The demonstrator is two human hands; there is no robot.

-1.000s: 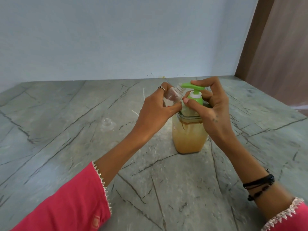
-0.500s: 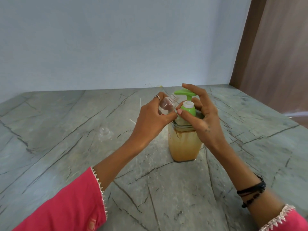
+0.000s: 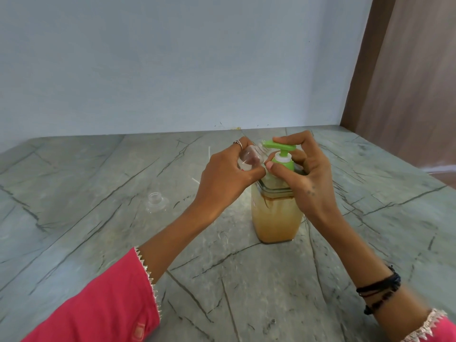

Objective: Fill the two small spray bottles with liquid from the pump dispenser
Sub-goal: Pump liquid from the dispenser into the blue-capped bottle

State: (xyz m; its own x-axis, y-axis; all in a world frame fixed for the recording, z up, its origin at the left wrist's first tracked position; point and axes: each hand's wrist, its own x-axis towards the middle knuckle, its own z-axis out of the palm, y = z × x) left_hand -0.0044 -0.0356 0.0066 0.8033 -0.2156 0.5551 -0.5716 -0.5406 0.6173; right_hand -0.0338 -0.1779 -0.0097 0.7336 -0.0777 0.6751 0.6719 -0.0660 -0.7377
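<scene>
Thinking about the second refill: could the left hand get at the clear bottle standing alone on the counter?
Probably yes, but not yet. The way to the second bottle looks clear across the counter, but the left hand is holding the first small bottle at the pump dispenser.

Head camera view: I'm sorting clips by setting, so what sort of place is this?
Probably a home, perhaps a kitchen: a grey veined stone counter against a plain pale blue wall, with a brown wooden panel at the right. Nothing confirms the room.
</scene>
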